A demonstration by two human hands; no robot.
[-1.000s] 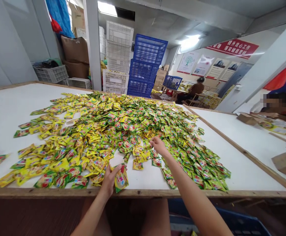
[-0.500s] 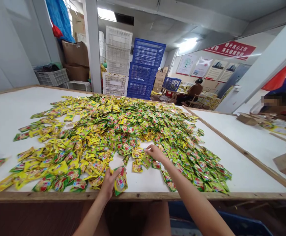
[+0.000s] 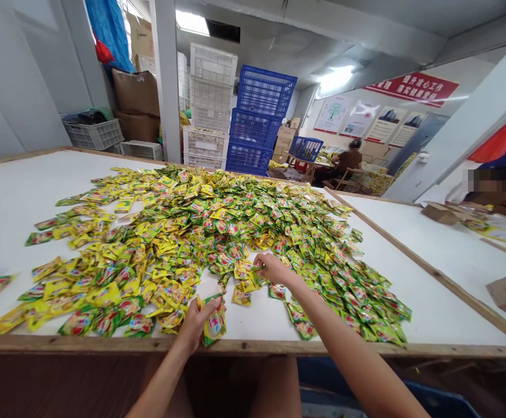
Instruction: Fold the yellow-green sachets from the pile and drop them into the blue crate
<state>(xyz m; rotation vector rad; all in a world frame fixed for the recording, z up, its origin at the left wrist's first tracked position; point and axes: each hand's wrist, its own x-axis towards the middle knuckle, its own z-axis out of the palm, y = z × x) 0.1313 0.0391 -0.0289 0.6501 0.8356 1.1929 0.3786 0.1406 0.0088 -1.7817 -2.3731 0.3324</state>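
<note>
Head view: sachet heap (image 3: 218,232) covers the worktop (image 3: 13,191).
Left hand (image 3: 196,320): fingers closed on a sachet stack (image 3: 215,319).
Right hand (image 3: 273,268): fingers pinch a loose sachet (image 3: 253,269), 12 o'clock of the stack.
Crates (image 3: 259,119): far, 12 o'clock.

Place: I take this for a small packing workshop or factory floor.
Worktable: the white table (image 3: 13,191) with a raw wooden rim fills my view, heaped with yellow-green sachets (image 3: 218,232).
Crates: at 12 o'clock, blue crates (image 3: 259,119) and white crates (image 3: 209,104) stand stacked high.
Cartons: at 11 o'clock, cardboard boxes (image 3: 134,93).
Walls: at 1 o'clock, a red banner (image 3: 412,88) over posters (image 3: 357,118).
People: at 1 o'clock, a seated worker (image 3: 349,159) at another table.
</note>
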